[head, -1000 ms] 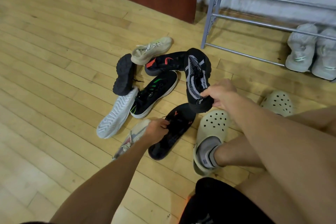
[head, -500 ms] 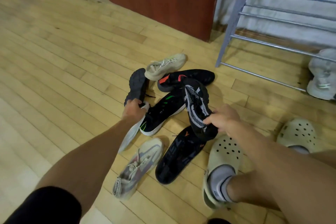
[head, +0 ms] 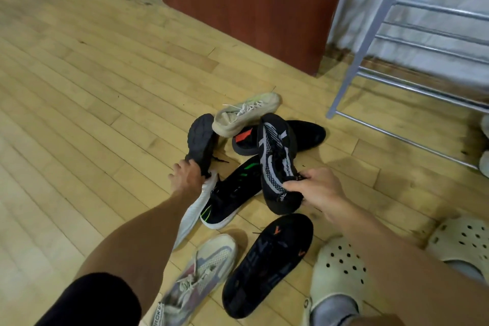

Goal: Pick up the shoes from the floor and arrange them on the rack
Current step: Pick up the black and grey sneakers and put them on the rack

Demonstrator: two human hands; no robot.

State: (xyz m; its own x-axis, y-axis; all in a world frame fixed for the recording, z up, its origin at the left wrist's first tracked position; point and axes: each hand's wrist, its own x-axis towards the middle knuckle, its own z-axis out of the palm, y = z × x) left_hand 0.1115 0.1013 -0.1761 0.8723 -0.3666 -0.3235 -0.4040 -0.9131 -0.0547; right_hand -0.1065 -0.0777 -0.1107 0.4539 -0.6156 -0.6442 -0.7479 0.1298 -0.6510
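Rack [head: 375, 32] nearer over wooden floor [head: 79, 92]

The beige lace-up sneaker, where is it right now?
In the head view the beige lace-up sneaker sits at the far edge of the pile, resting on the black shoe with the red mark, left of the metal rack.

Left hand [head: 186, 177] on dark overturned shoe [head: 200, 140], right hand [head: 316, 190] around black-and-grey knit shoe [head: 276, 164].

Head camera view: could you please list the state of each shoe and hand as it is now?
Black-and-grey knit sneaker: gripped by right hand.
Dark shoe lying sole-up: heel grasped by left hand.
Beige lace-up sneaker: resting atop the pile.
Black shoe with green stripes: on the floor.
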